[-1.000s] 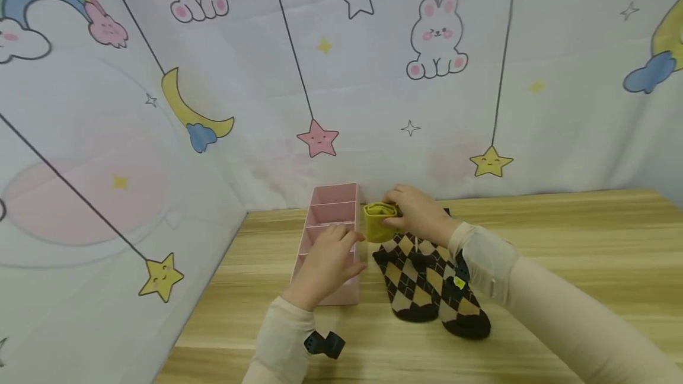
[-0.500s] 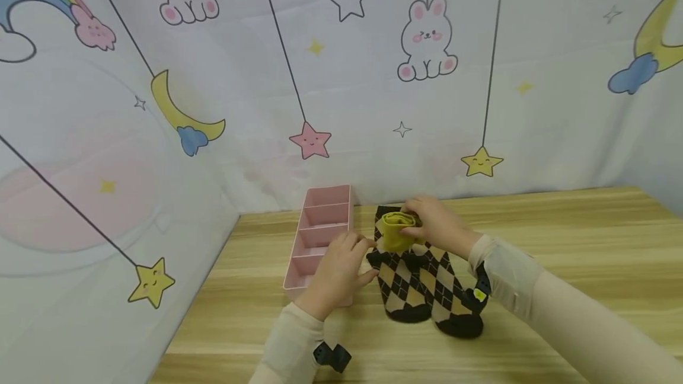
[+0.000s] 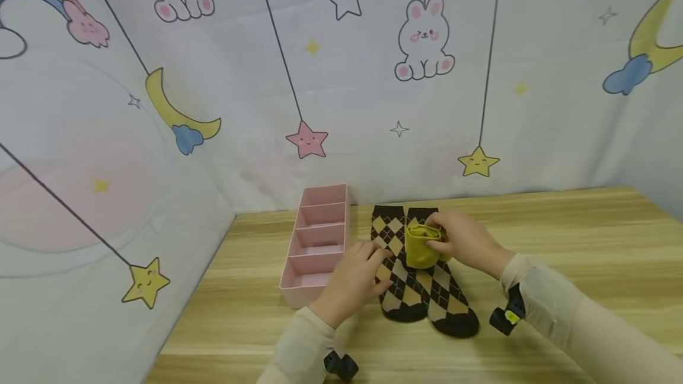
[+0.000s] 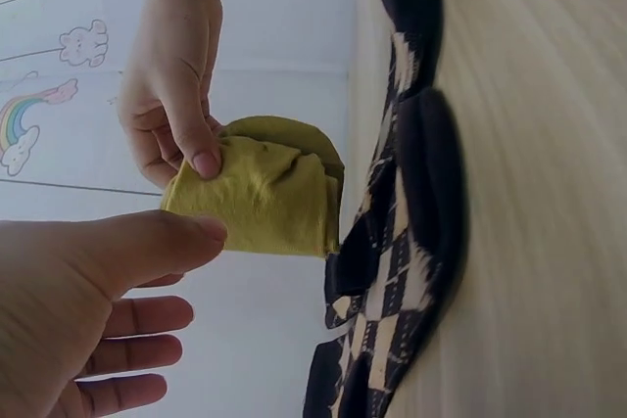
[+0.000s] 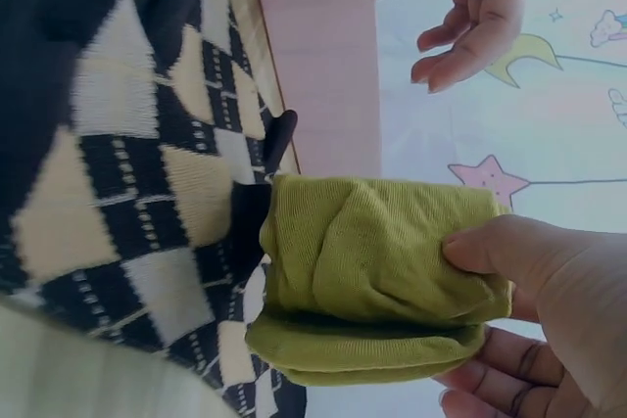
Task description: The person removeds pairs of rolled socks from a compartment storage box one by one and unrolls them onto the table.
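Observation:
My right hand [image 3: 465,240] pinches a rolled yellow-green sock [image 3: 419,249], thumb on one side and fingers on the other. The right wrist view shows its soft ribbed cloth folded over in layers. Below it, a pair of black, tan and grey argyle socks [image 3: 401,292] lies flat on the table, partly covered by the roll and my hands. My left hand [image 3: 353,280] hovers over the left argyle sock with loosely bent fingers and holds nothing. In the left wrist view its thumb [image 4: 167,247] overlaps the lower edge of the roll.
A pink box [image 3: 315,262] with several compartments stands left of the argyle socks, its near right corner behind my left hand. The wood-grain table [image 3: 560,253] meets a white printed curtain [image 3: 363,88] at the back and left.
My right hand has carried the rolled sock rightward and toward me, from beside the box to over the right argyle sock. My left hand has moved right, off the box.

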`<state>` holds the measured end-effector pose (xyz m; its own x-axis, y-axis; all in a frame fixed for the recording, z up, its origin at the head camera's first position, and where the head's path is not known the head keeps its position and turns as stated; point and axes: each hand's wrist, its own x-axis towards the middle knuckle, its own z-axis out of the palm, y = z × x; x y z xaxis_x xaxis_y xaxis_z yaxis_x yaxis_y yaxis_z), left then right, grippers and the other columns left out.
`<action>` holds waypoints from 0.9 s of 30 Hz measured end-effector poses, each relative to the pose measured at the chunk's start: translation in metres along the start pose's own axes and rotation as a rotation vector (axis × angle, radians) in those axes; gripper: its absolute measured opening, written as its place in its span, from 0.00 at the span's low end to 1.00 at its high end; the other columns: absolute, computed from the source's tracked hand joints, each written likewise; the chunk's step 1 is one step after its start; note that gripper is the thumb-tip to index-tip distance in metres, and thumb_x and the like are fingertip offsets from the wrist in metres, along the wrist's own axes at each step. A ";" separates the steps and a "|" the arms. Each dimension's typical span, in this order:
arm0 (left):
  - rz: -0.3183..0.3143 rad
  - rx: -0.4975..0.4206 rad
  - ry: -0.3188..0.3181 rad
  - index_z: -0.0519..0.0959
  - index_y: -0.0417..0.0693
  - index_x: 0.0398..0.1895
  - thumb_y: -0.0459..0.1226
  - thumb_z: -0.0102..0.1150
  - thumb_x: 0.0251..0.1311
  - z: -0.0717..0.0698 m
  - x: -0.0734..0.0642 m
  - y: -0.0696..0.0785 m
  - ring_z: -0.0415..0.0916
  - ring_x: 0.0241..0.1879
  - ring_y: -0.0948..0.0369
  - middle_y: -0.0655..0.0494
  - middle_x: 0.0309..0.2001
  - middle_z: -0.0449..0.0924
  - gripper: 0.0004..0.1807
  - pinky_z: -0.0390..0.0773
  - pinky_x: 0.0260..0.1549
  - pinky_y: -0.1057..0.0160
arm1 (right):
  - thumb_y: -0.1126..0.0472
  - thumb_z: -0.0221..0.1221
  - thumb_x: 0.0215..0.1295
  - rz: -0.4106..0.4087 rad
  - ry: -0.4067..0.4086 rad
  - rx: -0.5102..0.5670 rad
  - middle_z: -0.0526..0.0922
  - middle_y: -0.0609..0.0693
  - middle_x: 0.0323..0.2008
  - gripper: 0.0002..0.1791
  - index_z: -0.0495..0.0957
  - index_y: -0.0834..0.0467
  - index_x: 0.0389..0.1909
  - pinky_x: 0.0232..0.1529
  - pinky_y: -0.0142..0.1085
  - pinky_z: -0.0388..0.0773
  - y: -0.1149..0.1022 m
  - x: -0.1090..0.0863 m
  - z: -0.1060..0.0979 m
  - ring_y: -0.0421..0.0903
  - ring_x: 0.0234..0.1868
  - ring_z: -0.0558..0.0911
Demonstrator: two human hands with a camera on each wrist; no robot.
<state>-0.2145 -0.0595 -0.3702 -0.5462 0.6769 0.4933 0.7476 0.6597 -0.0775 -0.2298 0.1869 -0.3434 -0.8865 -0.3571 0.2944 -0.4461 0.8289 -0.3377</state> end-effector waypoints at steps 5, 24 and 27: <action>-0.012 0.020 -0.076 0.77 0.50 0.47 0.49 0.69 0.51 0.003 -0.001 0.006 0.72 0.46 0.61 0.59 0.42 0.75 0.23 0.74 0.51 0.63 | 0.58 0.66 0.57 0.029 0.017 -0.009 0.80 0.46 0.30 0.10 0.79 0.58 0.37 0.31 0.36 0.75 0.003 -0.015 -0.002 0.39 0.29 0.76; 0.040 0.014 -0.132 0.77 0.51 0.51 0.50 0.66 0.53 0.012 0.008 0.029 0.73 0.51 0.62 0.60 0.47 0.78 0.23 0.72 0.58 0.64 | 0.56 0.68 0.54 0.167 0.061 -0.007 0.82 0.46 0.30 0.13 0.80 0.60 0.36 0.32 0.38 0.77 0.011 -0.063 -0.005 0.40 0.29 0.77; 0.064 0.014 -0.116 0.77 0.51 0.51 0.49 0.66 0.53 0.015 0.009 0.032 0.73 0.50 0.62 0.60 0.46 0.78 0.23 0.72 0.57 0.64 | 0.55 0.68 0.54 0.186 0.057 -0.006 0.82 0.47 0.30 0.14 0.80 0.60 0.36 0.30 0.36 0.77 0.014 -0.069 -0.005 0.40 0.29 0.77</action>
<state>-0.2010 -0.0270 -0.3813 -0.5385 0.7504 0.3832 0.7774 0.6179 -0.1175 -0.1746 0.2251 -0.3639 -0.9450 -0.1729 0.2776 -0.2745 0.8809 -0.3856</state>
